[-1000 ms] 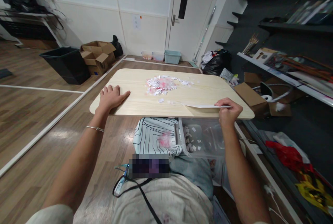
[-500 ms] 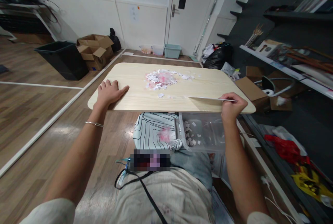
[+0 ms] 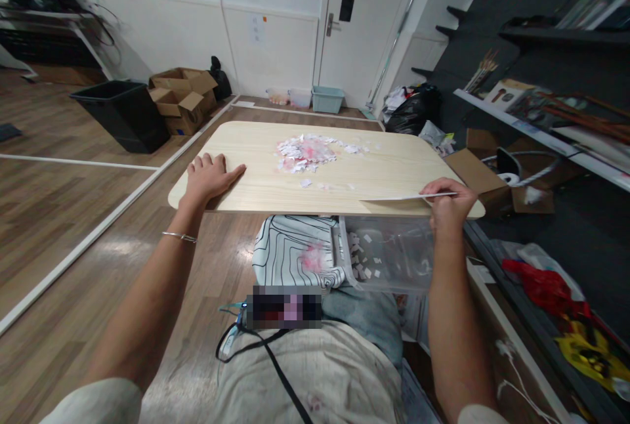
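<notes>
My left hand (image 3: 210,178) lies on the left part of a pale wooden tabletop (image 3: 266,197), its fingers spread and the thumb pointing right. At the right front of the tabletop, my right hand (image 3: 450,199) is closed on a thin white sheet (image 3: 398,198), seen nearly edge-on, which reaches left low over the wood. A heap of small torn paper pieces (image 3: 308,151), white with pink stains, sits toward the back middle. A few loose scraps (image 3: 306,183) lie in front of the heap.
Below the tabletop's front edge is a clear plastic bin (image 3: 394,260) with white scraps in it, beside a striped, pink-stained cloth (image 3: 280,250). A black trash bin (image 3: 125,119) and cardboard boxes (image 3: 184,99) stand left; another open box (image 3: 472,165) is at the right.
My right hand has moved slightly right and down with the white sheet, whose left end has shifted toward the tabletop's front edge. My left hand stays in place.
</notes>
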The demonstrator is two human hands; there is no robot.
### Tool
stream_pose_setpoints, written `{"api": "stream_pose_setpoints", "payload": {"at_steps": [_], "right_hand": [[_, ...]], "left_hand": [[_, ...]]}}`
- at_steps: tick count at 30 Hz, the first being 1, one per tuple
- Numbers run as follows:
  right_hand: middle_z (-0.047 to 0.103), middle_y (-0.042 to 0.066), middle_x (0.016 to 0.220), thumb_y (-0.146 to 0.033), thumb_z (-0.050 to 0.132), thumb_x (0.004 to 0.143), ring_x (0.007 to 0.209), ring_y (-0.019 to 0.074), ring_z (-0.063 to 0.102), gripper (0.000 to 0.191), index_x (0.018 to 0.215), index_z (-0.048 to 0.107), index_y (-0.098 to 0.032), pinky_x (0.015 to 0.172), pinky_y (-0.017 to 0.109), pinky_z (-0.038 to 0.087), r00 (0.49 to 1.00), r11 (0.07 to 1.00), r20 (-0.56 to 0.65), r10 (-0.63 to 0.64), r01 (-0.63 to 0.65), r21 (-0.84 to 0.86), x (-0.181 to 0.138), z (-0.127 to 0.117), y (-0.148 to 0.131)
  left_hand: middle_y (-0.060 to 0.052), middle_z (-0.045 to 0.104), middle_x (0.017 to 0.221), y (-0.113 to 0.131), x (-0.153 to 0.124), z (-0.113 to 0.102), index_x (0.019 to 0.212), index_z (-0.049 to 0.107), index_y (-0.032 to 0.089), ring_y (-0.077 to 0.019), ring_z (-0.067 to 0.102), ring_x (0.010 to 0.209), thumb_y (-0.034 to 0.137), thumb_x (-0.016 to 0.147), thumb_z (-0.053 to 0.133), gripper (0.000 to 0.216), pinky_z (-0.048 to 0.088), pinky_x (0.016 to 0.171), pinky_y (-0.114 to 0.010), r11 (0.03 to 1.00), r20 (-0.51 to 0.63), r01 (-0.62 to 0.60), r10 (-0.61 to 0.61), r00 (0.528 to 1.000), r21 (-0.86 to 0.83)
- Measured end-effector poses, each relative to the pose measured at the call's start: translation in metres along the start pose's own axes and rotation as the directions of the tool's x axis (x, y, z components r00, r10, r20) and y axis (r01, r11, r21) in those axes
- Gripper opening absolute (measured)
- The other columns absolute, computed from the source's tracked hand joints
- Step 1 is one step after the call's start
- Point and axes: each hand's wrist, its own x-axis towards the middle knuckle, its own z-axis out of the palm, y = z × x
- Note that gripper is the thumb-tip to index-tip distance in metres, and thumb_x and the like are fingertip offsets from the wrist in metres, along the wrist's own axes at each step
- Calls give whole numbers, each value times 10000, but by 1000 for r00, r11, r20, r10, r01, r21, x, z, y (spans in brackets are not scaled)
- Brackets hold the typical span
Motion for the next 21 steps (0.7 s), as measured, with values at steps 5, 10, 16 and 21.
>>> {"api": "stream_pose_setpoints", "payload": {"at_steps": [5,10,16,21], "right_hand": [[575,-36,481,-251,532,514,488,165,565,69,476,589,-259,527,290,463,998,1000,-66,-16,15,-22,-3,3,-3],[597,-27,503,-253,497,512,518,173,593,122,494,617,-250,566,302,488,998,996,-9,-64,63,-69,-6,2,1],[615,-32,514,-246,489,508,516,173,608,151,515,640,-241,567,285,474,995,994,-30,-98,96,-54,-6,-3,5],[616,-31,532,-274,467,486,543,188,620,166,527,626,-254,588,307,496,991,992,-66,-116,112,-66,-7,-1,6]], "left_hand": [[-364,616,1572,-1,0,3,1472,652,103,-537,551,1490,793,1006,321,896,419,1223,-650,1000,-11,-16,16,1000,9],[-365,620,1567,0,-2,2,1449,666,101,-532,551,1496,787,1005,312,891,409,1232,-641,1000,-20,-17,17,1000,3],[-371,601,1586,2,-1,2,1470,655,92,-536,536,1514,793,996,310,914,400,1240,-638,1000,-10,-9,9,1000,-7],[-373,596,1590,1,-1,4,1490,643,80,-542,530,1520,798,997,289,940,396,1248,-628,1000,-14,-15,15,1000,-4]]}}
